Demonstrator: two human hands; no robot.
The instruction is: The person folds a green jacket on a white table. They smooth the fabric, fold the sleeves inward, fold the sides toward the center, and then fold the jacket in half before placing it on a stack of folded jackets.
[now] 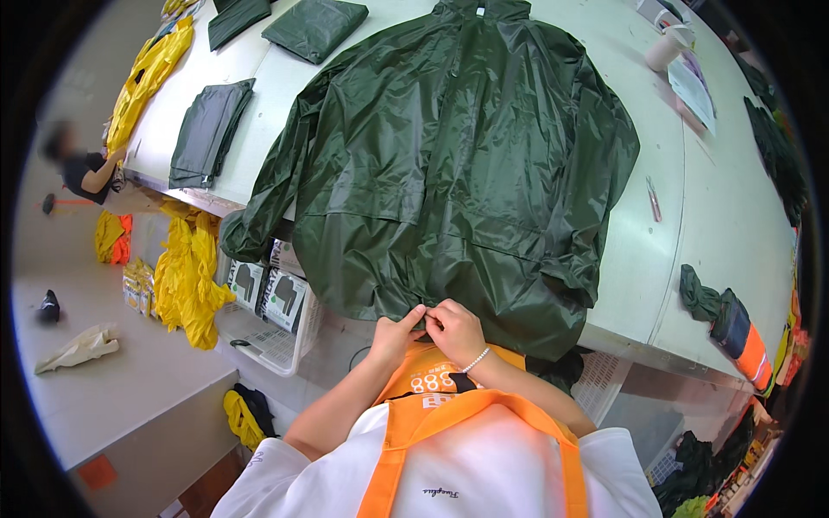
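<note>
A dark green rain jacket lies spread front side up over the white table, its collar at the far end and its hem hanging over the near edge. At the bottom of its front opening, my left hand is closed, thumb and fingers pinching the hem. Right beside it my right hand is closed too, its fingertips meeting the left ones at the same spot. What exactly lies between the fingertips, perhaps the front edge or its fastening, is hidden. The jacket's left-side sleeve hangs over the table edge.
Folded dark green garments lie on the table to the left. A white basket holds packaged goods below the edge. Small snips and a green, navy and orange garment lie right. A person stands far left by yellow garments.
</note>
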